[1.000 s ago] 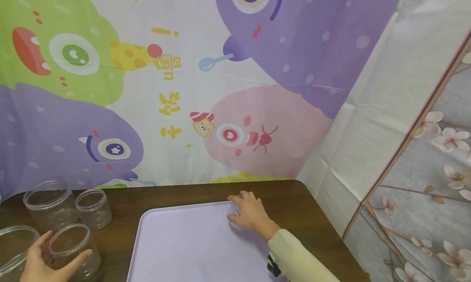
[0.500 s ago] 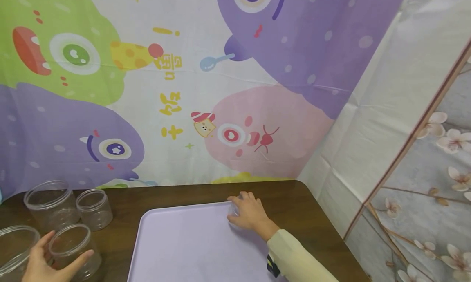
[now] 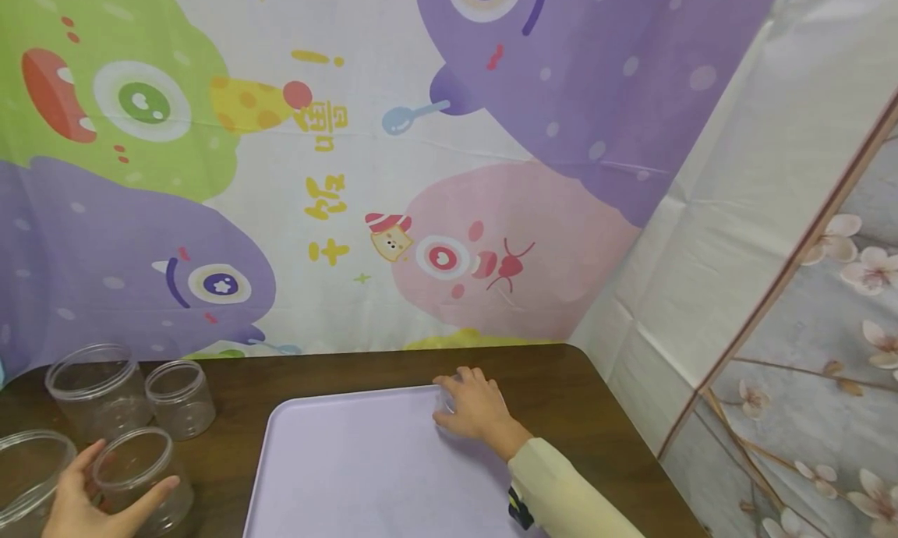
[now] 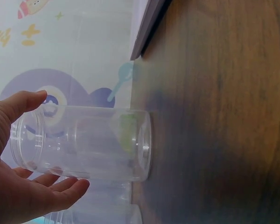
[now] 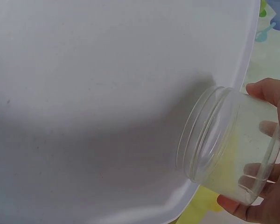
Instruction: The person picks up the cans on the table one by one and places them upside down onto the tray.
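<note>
At the front left my left hand [image 3: 87,507] holds a clear plastic jar [image 4: 93,140] round its upper part, thumb on one side and fingers on the other. That jar stands upright on the dark wooden table, its mouth uncovered. Over the far right corner of a pale lilac tray [image 3: 365,460], my right hand [image 3: 480,413] grips a second clear jar [image 5: 224,144]. The right wrist view shows this jar upside down, its threaded mouth against the tray and its base toward the palm. In the head view the hand hides most of it.
Several more clear jars stand on the left of the table: a wide jar [image 3: 98,405] at the back, a smaller jar [image 3: 181,409] beside it, and another wide jar [image 3: 28,476] at the left edge. A cartoon-printed cloth [image 3: 316,304] hangs behind the table [image 3: 238,382].
</note>
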The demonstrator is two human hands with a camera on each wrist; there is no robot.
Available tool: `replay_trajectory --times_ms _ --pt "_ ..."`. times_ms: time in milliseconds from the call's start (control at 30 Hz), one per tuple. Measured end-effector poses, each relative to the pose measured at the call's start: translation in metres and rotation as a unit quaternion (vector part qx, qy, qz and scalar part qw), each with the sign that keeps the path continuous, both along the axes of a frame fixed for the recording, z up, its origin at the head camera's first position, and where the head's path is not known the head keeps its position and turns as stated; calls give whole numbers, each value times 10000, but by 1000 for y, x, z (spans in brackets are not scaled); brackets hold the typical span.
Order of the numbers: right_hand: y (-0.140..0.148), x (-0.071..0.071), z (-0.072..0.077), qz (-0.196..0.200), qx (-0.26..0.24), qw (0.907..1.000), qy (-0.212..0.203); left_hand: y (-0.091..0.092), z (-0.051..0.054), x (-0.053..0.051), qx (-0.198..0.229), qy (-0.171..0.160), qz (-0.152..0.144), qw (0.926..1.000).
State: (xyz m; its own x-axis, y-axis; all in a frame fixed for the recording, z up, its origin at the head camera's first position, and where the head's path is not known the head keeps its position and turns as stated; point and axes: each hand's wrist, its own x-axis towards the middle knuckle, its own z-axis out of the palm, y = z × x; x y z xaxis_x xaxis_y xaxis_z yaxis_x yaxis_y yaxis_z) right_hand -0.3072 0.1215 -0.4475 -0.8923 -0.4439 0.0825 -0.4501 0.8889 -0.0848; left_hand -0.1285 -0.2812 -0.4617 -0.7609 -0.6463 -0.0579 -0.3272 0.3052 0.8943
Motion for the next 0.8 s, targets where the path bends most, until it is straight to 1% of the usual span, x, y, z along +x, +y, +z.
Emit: replay_trajectory --times_ms 67,233,300,333,433,533,633,800 --pt "0 -1 -1 2 53 10000 7 3 5 2 17 -7 -6 10000" --pt "-1 0 1 52 139 9999 20 5 5 2 -14 -10 66 10000" --pt "-1 0 0 57 158 9999 34 4 4 2 -53 -51 114 9999" --pt "-1 0 0 52 165 9998 31 6 6 2 -58 -100 139 9998" --pt "-1 1 -1 19 247 9997 37 8 8 3 -37 -105 163 9998" --pt "-2 1 0 -17 301 9995 6 7 6 3 -40 -185 203 9996" --pt "-2 2 0 -34 296 9996 -21 3 4 2 -69 -221 146 9996" --pt "-2 2 -1 -52 236 9997 -59 -3 0 1 -74 -116 -147 9998"
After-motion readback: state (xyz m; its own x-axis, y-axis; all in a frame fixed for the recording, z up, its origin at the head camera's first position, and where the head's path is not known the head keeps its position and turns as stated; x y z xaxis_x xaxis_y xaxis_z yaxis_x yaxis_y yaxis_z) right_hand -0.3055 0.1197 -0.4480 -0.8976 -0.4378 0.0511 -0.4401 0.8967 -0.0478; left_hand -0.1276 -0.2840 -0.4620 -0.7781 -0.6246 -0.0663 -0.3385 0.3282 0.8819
